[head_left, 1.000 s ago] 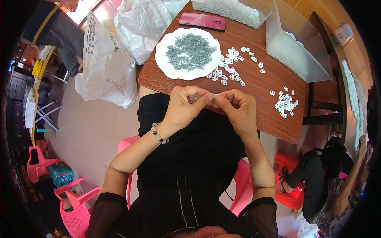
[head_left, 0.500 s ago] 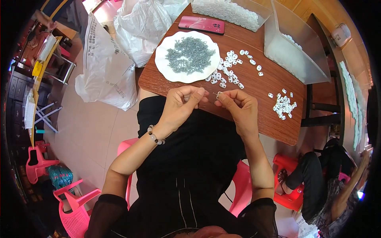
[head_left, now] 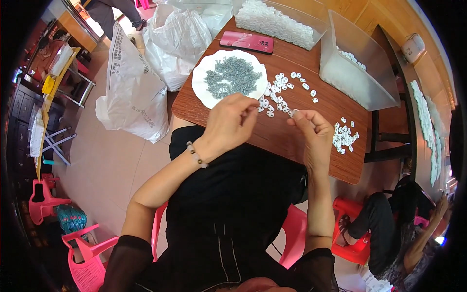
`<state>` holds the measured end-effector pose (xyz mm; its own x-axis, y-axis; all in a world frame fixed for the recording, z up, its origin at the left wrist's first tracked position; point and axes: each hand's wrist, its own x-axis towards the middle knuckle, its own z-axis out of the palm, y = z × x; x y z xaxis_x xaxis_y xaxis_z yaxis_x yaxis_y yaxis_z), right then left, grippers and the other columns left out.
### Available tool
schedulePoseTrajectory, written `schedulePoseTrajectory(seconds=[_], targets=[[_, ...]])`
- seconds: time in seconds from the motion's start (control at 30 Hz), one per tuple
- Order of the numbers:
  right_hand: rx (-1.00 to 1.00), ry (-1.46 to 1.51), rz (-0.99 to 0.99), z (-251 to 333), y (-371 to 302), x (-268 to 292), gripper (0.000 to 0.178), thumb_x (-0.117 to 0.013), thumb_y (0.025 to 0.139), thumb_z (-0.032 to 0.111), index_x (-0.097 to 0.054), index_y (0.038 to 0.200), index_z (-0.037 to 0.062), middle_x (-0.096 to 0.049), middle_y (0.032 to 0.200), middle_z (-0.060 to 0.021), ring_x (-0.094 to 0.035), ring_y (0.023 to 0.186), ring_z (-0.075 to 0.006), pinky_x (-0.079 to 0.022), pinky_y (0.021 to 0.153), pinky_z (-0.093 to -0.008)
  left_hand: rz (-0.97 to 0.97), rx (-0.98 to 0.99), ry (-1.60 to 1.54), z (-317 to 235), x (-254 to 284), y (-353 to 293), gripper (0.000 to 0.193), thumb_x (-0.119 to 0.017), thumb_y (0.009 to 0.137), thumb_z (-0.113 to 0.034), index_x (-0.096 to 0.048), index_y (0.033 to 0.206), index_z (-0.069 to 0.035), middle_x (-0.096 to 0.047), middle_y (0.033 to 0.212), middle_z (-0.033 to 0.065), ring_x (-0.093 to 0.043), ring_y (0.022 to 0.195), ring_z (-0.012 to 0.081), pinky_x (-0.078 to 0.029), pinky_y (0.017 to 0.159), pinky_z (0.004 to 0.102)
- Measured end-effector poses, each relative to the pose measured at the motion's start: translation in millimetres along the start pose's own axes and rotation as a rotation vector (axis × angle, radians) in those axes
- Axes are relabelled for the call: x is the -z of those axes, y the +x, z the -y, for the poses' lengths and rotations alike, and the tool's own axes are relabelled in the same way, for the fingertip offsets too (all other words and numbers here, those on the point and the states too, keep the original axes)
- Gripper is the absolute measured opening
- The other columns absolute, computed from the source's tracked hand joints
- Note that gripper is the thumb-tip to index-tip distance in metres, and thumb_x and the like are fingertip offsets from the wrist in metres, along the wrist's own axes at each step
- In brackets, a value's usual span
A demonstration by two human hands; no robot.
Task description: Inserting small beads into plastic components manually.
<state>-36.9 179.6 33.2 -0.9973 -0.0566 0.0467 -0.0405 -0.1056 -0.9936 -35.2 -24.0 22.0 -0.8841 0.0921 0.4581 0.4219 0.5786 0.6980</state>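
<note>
My right hand (head_left: 317, 136) is raised over the table's front part, thumb and forefinger pinched on a small white piece (head_left: 294, 112); its exact shape is too small to read. My left hand (head_left: 232, 121), with a beaded bracelet on its wrist, is at the near edge of a scalloped white plate (head_left: 198, 83). Its fingers are curled toward the right, and anything between them is hidden. Many small grey metal pins (head_left: 231, 73) lie heaped on the plate. Beside it, right of my left hand, are scattered white two-holed plastic pieces (head_left: 278, 87).
Another cluster of white pieces (head_left: 344, 138) lies on the brown table (head_left: 277, 134) at the right. Clear bins (head_left: 355, 85) of white parts and a pink phone (head_left: 246, 42) stand behind. White sacks (head_left: 134, 92) are on the floor at left. A person sits at lower right (head_left: 384, 228).
My hands were close together and have moved apart. The left one has turned over beside the plate; the right one has shifted right with the small white piece.
</note>
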Motion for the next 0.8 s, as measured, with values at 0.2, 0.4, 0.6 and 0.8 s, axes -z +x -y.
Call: schedulePoseTrajectory(seconds=[0.2, 0.4, 0.6, 0.8], targets=[[0.061, 0.043, -0.057, 5, 4, 8, 0.013, -0.062, 0.09, 0.011, -0.064, 0.09, -0.0017, -0.068, 0.08, -0.0067, -0.06, 0.074, -0.0061, -0.044, 0.072, -0.0191, -0.011, -0.233, 0.174, 12, -20, 38, 0.015, -0.062, 0.08, -0.01, -0.066, 0.092, -0.001, -0.059, 0.086, 0.015, -0.056, 0.089, 0.034, -0.047, 0.077, 0.0409], [0.06, 0.025, -0.046, 4, 3, 5, 0.012, -0.063, 0.09, 0.011, -0.065, 0.09, -0.0011, -0.067, 0.08, -0.006, -0.06, 0.073, -0.0064, -0.043, 0.072, -0.019, 0.125, -0.173, 0.338, 27, -27, 70, 0.015, -0.061, 0.082, -0.016, -0.067, 0.089, -0.004, -0.061, 0.089, 0.0148, -0.057, 0.091, 0.0336, -0.048, 0.078, 0.0417], [0.063, 0.033, -0.056, 4, -1, -1, 0.012, -0.063, 0.09, 0.01, -0.065, 0.091, -0.0013, -0.067, 0.079, -0.0055, -0.059, 0.073, -0.0069, -0.043, 0.07, -0.0194, 0.192, -0.249, 0.412, 30, -50, 80, 0.014, -0.063, 0.079, -0.016, -0.064, 0.082, -0.002, -0.059, 0.084, 0.0163, -0.057, 0.085, 0.0343, -0.048, 0.074, 0.0428], [0.078, 0.057, -0.062, 4, -3, 2, 0.011, -0.062, 0.09, 0.01, -0.064, 0.092, -0.0012, -0.066, 0.08, -0.0057, -0.06, 0.074, -0.0075, -0.043, 0.071, -0.0198, 0.172, -0.284, 0.454, 34, -72, 99, 0.011, -0.059, 0.077, -0.009, -0.063, 0.083, -0.002, -0.059, 0.083, 0.0193, -0.057, 0.084, 0.0362, -0.049, 0.073, 0.0437]])
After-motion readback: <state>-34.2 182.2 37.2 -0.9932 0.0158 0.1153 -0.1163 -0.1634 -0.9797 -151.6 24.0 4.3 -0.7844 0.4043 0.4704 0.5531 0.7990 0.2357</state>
